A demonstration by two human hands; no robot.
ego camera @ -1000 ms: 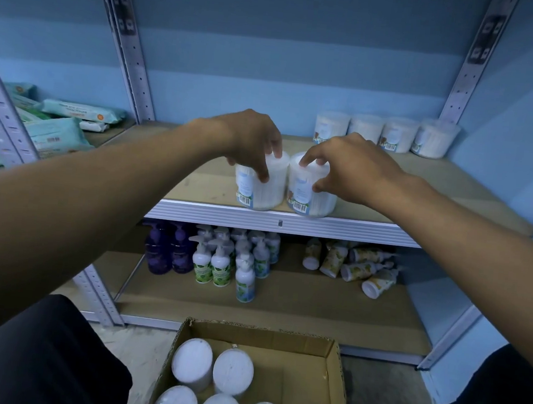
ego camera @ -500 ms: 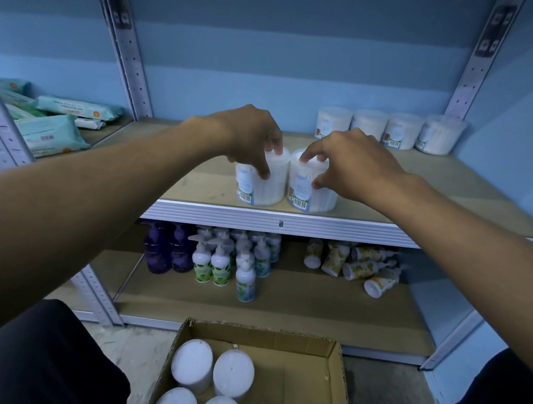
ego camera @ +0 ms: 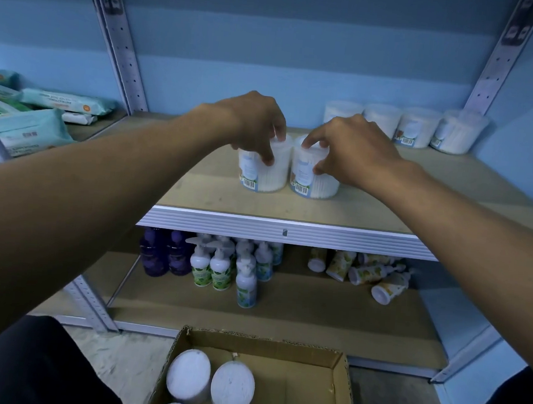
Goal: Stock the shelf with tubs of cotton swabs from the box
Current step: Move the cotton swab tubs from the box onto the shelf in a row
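Two clear tubs of cotton swabs stand side by side on the wooden shelf (ego camera: 387, 209), a little way in from its front edge. My left hand (ego camera: 252, 123) grips the left tub (ego camera: 265, 177) from above by its lid. My right hand (ego camera: 354, 145) grips the right tub (ego camera: 316, 185) the same way. Several more tubs (ego camera: 407, 125) line the back right of the shelf. The cardboard box (ego camera: 309, 395) sits on the floor below, with several white-lidded tubs (ego camera: 231, 385) in its left part.
Pump bottles (ego camera: 221, 265) stand on the lower shelf, with several toppled bottles (ego camera: 368, 275) to their right. Wipe packs (ego camera: 30, 126) lie on the neighbouring shelf at left. Metal uprights (ego camera: 118, 40) frame the bay, and a blue wall closes the right side.
Both hands have pushed the two tubs a little deeper onto the shelf, away from its front edge. The grips look the same.
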